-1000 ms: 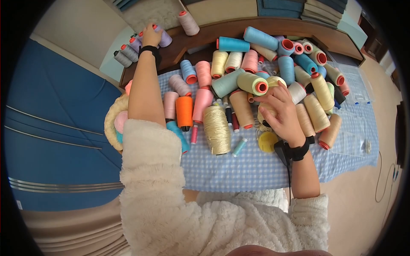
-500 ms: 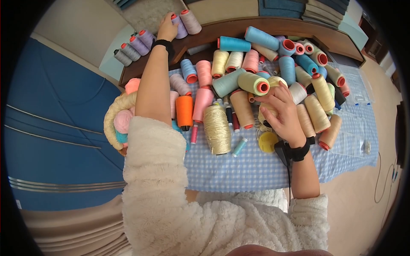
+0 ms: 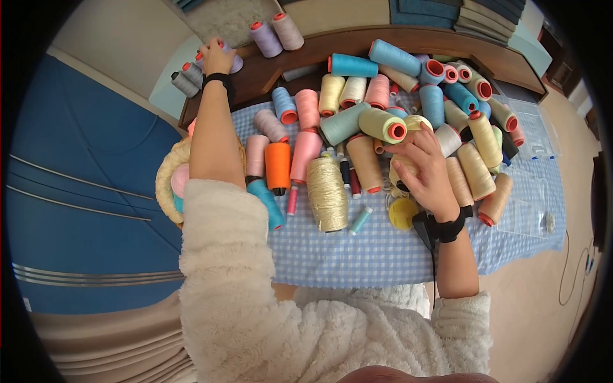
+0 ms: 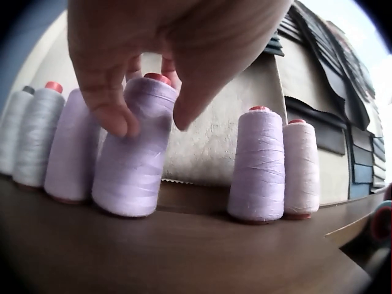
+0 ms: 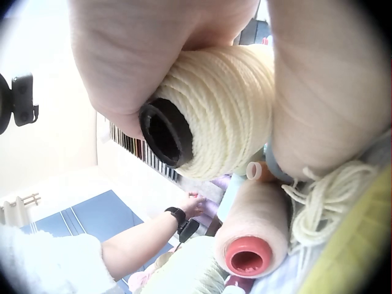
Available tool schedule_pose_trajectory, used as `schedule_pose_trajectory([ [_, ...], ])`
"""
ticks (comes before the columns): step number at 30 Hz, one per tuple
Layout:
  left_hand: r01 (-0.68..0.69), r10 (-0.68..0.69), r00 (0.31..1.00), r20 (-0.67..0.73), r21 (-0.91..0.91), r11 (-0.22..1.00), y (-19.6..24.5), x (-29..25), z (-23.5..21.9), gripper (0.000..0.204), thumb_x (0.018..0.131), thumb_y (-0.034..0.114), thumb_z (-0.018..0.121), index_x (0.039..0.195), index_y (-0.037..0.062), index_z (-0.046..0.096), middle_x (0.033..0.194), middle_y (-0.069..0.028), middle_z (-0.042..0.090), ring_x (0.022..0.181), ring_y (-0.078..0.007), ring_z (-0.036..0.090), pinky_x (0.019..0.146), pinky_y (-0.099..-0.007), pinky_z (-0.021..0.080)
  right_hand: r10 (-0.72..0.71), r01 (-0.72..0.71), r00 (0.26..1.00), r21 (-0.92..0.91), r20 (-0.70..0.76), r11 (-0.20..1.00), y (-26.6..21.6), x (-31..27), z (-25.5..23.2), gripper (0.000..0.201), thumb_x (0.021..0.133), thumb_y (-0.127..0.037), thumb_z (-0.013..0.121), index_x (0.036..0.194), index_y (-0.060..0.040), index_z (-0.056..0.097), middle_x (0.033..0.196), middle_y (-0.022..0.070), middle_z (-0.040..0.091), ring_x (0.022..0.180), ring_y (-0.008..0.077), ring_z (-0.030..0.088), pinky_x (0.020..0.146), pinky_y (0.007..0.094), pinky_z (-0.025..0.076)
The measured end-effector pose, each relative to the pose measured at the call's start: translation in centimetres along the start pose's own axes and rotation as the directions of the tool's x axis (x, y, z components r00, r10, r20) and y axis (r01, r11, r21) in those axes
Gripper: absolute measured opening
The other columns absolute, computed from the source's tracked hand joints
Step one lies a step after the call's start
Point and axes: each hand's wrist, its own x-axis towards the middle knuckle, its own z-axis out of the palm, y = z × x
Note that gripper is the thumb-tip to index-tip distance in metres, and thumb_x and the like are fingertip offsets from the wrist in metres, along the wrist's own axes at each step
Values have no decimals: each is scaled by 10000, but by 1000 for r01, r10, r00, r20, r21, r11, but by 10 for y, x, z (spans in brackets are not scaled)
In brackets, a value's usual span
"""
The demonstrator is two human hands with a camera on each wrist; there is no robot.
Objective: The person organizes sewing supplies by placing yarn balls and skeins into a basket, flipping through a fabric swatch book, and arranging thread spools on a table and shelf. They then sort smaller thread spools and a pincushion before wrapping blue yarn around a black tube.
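Along ledge [image 4: 196,251], upright spools [image 4: 257,168] flank lilac spool [image 4: 131,162] in left hand [image 3: 218,59].

I'm facing a brown wooden ledge [image 3: 348,42] backed by fabric swatches [image 3: 483,24]; a silver-striped blue panel [image 3: 89,140] is standing on my left, beige floor [image 3: 539,281] is spreading rightward.

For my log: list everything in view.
Cloth: one, blue-white checked, centre
Ledge: one, brown, behind cloth
Ledge spools: six, grey, lilac, pale pink, on ledge
Cloth spools: many, mixed colours, on cloth
Yarn cone: one, cream, amid cloth spools
Disc: one, yellow, cloth's front
Basket: one, cream-rimmed, left
Clear plastic: uncounted, colourless, right
Fabric swatches: several, blue and beige, behind ledge
Panel: one, blue, far left
Left hand: one, pinching lilac spool
Right hand: one, gripping yarn cone
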Motion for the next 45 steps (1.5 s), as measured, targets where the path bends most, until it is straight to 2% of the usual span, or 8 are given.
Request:
schedule_pose_trajectory([
  [3, 120, -127, 991, 51, 119, 986, 21, -3, -7, 620, 766, 274, 815, 1255, 78, 489, 1228, -238, 595, 1181, -389, 579, 1005, -461, 474, -5, 5, 1000, -5, 2, 1000, 0, 0, 0, 227, 822, -114, 684, 1044, -86, 715, 983, 89, 616, 1059, 309, 588, 1158, 518, 317],
  [6, -34, 35, 999, -13, 95, 995, 8, 6, 6, 615, 786, 256, 813, 1265, 63, 478, 1148, -212, 644, 970, -318, 685, 853, -427, 554, 7, -7, 1000, 23, -6, 1000, -1, 0, 0, 223, 824, -116, 682, 1041, -83, 716, 985, 89, 616, 1060, 310, 586, 1156, 516, 319],
  [9, 37, -25, 998, 59, -224, 974, 9, 19, 21, 566, 795, 243, 816, 1231, 52, 509, 1108, -218, 689, 983, -310, 713, 852, -434, 552, -8, 8, 1000, -8, -1, 1000, 0, 0, 0, 218, 825, -118, 681, 1037, -82, 718, 984, 88, 615, 1056, 312, 586, 1155, 515, 321],
  [12, 74, -8, 982, 188, -348, 935, 33, 14, 11, 509, 869, 185, 756, 1261, 20, 476, 995, -155, 693, 563, -167, 667, 505, -297, 530, -3, 3, 1000, -10, 4, 1000, 0, 1, 0, 216, 826, -117, 681, 1036, -82, 719, 982, 88, 615, 1053, 312, 586, 1152, 514, 322],
  [28, 285, -95, 887, 452, -374, 882, -5, 7, 21, 762, 847, 230, 746, 1463, -6, 365, 1087, -195, 679, 856, -227, 730, 672, -338, 585, -9, 9, 1000, -12, -8, 1000, 0, 1, 0, 204, 824, -116, 682, 1017, -72, 728, 981, 110, 614, 1003, 326, 579, 1140, 509, 342],
  [31, 102, -107, 994, -18, -165, 981, -31, 12, 29, 722, 820, 159, 705, 1466, 59, 398, 1279, -233, 586, 1104, -283, 661, 918, -420, 540, -7, 7, 1000, -13, -5, 1000, 0, 2, 0, 201, 826, -118, 681, 1015, -73, 729, 983, 108, 616, 1003, 323, 580, 1138, 509, 345],
  [34, 244, -271, 940, -206, -148, 958, -10, -10, -2, 675, 788, 117, 671, 1429, 117, 460, 1419, -221, 455, 1262, -336, 536, 1061, -469, 436, -7, 6, 1000, -18, -5, 1000, -1, 2, 0, 199, 826, -120, 681, 1013, -72, 730, 984, 107, 617, 1000, 321, 580, 1129, 504, 353],
  [45, 201, -186, 973, -139, 95, 975, -16, -11, -13, 486, 766, 181, 810, 1201, 151, 597, 1304, -157, 457, 1203, -381, 542, 988, -460, 479, -23, 23, 1000, -16, -18, 1000, 1, 2, 1, 205, 818, -122, 688, 1013, -71, 729, 969, 102, 611, 992, 323, 576, 1100, 492, 377],
])
